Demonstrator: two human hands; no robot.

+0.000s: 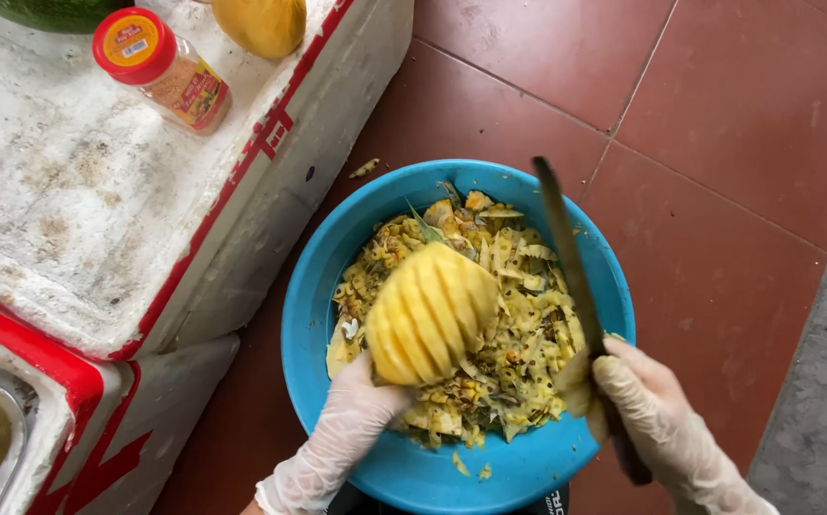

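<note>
At the bottom edge of the frame, both hands wear thin whitish gloves. Left hand [351,420], lower centre-left, comes up from below w/ fingers clamped on the base of a peeled pineapple [430,313], holding it tilted over the basin. Pineapple is yellow, w/ diagonal spiral grooves cut around it.

Right hand [644,415], lower right, has fingers closed around the dark handle of a long knife [566,257]. Blade is thin & dark, runs up toward the centre-top of the frame, just right of the pineapple & apart from it, above the peel heap.

Under both sits a round blue basin [404,472] on the floor, filled w/ pineapple peelings [518,334]: yellow-green strips, eyes & a few leaf bits. A couple of scraps lie on the bare blue bottom near the lower rim.

Floor [719,143] is red-brown tile, w/ a grey stone strip at the right edge. One small scrap lies on the tile just above the basin's upper-left rim.

Left side of the frame: a worn white foam box [80,219] w/ red tape along its edges. On its lid, upper left, a spice jar [167,72] w/ red cap lies on its side; near it, at the top edge, a yellow fruit [261,24], cut off by the frame.
</note>
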